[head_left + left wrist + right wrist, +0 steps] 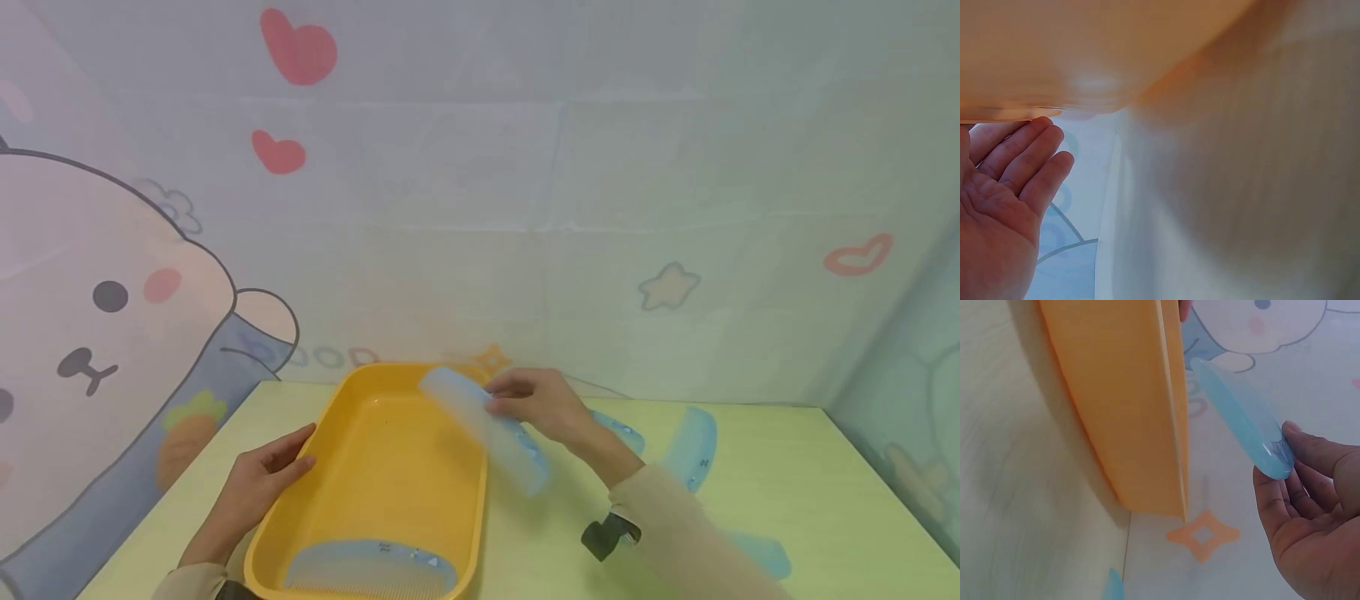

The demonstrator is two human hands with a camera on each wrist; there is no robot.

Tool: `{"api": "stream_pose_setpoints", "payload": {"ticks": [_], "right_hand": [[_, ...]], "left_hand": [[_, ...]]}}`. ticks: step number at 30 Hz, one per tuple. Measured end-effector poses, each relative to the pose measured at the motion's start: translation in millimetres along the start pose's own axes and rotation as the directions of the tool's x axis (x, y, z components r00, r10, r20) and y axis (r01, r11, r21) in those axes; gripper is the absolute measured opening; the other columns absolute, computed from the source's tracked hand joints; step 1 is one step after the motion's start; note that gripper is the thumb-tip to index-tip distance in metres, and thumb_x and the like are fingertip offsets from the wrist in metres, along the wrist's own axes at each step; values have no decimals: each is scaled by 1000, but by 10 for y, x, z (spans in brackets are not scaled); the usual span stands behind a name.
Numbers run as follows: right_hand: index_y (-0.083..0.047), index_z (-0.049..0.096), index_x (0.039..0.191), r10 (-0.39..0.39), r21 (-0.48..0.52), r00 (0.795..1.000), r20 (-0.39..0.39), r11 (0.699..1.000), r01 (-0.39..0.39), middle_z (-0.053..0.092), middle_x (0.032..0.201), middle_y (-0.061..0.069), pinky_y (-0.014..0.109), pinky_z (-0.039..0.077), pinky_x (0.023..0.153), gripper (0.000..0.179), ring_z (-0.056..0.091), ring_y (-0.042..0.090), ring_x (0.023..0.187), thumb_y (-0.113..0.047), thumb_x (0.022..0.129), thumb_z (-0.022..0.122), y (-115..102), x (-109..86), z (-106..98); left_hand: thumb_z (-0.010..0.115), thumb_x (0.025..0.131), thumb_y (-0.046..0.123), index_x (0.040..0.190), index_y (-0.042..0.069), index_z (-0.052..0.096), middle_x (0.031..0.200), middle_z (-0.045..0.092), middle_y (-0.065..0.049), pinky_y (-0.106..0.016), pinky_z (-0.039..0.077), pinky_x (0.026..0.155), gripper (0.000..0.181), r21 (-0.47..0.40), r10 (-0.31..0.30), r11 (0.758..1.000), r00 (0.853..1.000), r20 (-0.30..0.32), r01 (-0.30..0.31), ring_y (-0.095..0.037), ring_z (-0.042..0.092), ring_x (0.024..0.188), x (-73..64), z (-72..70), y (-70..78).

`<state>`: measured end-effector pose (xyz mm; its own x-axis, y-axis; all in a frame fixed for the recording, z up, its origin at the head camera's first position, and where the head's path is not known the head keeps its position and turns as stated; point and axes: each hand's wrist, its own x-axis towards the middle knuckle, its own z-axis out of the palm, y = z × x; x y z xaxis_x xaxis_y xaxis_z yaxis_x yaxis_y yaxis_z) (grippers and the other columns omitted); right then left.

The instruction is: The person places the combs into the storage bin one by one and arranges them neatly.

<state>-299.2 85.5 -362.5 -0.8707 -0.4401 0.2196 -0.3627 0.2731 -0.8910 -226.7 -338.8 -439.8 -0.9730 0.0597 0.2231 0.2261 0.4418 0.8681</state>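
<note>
Right grip [546, 407]: is pinching 1 comb [483, 427] by its back edge, the thumb pressing against the fingers.
Held comb: is hovering at the tray's right side, slanting; in the head view its far end is showing over the inside and its near end beyond the right rim, while the right wrist view is showing a gap between comb and tray.
Left grip [258, 483]: is holding the tray [390, 475] at its left rim, thumb lapping over the edge, fingers lying outside.
Tray: is standing on the table [825, 483]; the left grip is probably serving best by bracing lightly, neither lifting nor tilting it.
Tray comb [375, 567]: is lying inside at the tray's near end, teeth facing the person; setting anything on top of it is risking tangled teeth.
Rim: is likely the snag point; if lowering the comb, bringing its whole length inside first is seeming wise.
Teeth: are looking fine, so pinching the back edge is seeming sounder than squeezing them.
Table, right side: is bearing 3 more combs: 1 far comb [621, 431] just beyond the right grip, 1 upright comb [692, 450] farther right, 1 near comb [761, 552] partly hiding behind the sleeve [675, 533].
</note>
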Motion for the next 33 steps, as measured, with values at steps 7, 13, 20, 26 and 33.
{"api": "stream_pose_setpoints", "payload": {"ticks": [7,13,20,26,33], "right_hand": [[0,80,117,-60,17,997,46,998,59,78,106,7,34,61,86,26,73,20,98,-13,95,83,-120,135,207],[-3,81,116,-53,9,994,96,999,53,79,102,4,30,60,77,24,71,14,91,-16,96,83,-171,229,402],[-5,83,112,-46,13,987,152,999,44,79,102,1,25,59,80,19,70,9,90,-15,96,82,-181,324,661],[-4,83,108,-64,3,978,196,998,64,79,99,0,22,56,79,14,69,6,87,-10,95,83,-187,381,869],[-5,84,101,0,-14,972,234,1000,3,78,92,-2,20,54,75,8,66,6,81,-8,94,83,-106,396,1043]], "left_hand": [[71,106,17,154,-3,52,150,54,-27,-19,58,88,56,11,1,1000,1000,-4,-1,10,59,114,-7,6,15],[71,106,17,154,-2,53,150,55,-27,-20,58,87,55,25,2,1000,1000,-9,-2,10,59,114,-7,0,9],[71,106,16,154,-3,52,149,55,-28,-20,59,86,55,12,6,1000,1000,-9,-5,9,61,113,-12,-7,9],[71,106,16,154,-4,53,149,55,-28,-20,58,87,55,15,14,1000,1000,-10,-14,10,60,113,-16,-11,24],[70,106,15,153,-5,53,148,56,-29,-19,58,88,54,17,22,1000,1000,-6,-22,10,61,112,-22,-5,38]]}}
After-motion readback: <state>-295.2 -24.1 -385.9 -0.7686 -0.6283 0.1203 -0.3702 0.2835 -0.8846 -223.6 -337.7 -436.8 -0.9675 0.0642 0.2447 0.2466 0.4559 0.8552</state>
